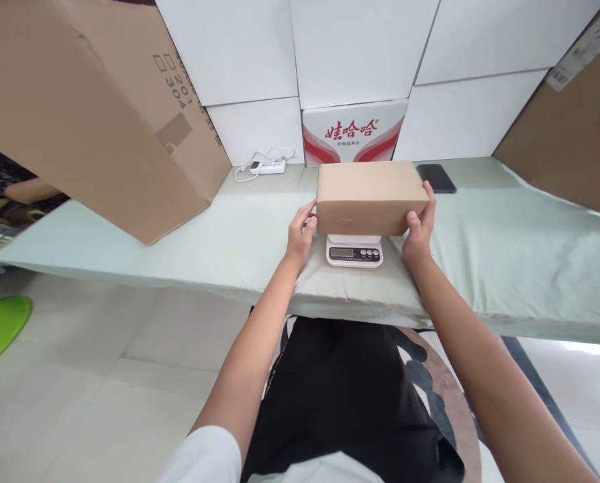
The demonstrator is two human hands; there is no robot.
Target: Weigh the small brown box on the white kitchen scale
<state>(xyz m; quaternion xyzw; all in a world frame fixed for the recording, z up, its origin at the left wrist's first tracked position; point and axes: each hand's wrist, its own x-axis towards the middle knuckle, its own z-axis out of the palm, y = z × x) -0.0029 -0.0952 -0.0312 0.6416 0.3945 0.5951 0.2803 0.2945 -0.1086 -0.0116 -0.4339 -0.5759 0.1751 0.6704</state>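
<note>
Box point(370, 194), brown cardboard and closed, sits on the scale point(354, 250), and both hands clamp it from its two ends. What is inside the box cannot be seen.

Far left of the scale, a big carton point(93, 114) leans over the table point(506, 255); its inside is not visible. Behind and left of the scale, a white power strip point(268, 166) with its cable lies near the wall.

Just left of the scale, the left hand point(301, 235) presses on the left end of the box, fingers curled on the side and thumb up near the top edge. The forearm comes straight from below, stretched forward.

The scale is white, with a dark display and small buttons facing the person; the box covers most of its plate and hangs over both sides.

Behind the scale, a white case point(355, 134) with red characters stands against the wall.

Just right of the scale, the right hand point(421, 228) holds the right end of the box, fingers reaching up on the side. Behind and right of the scale, a dark phone point(437, 178) lies flat on the table.
</note>
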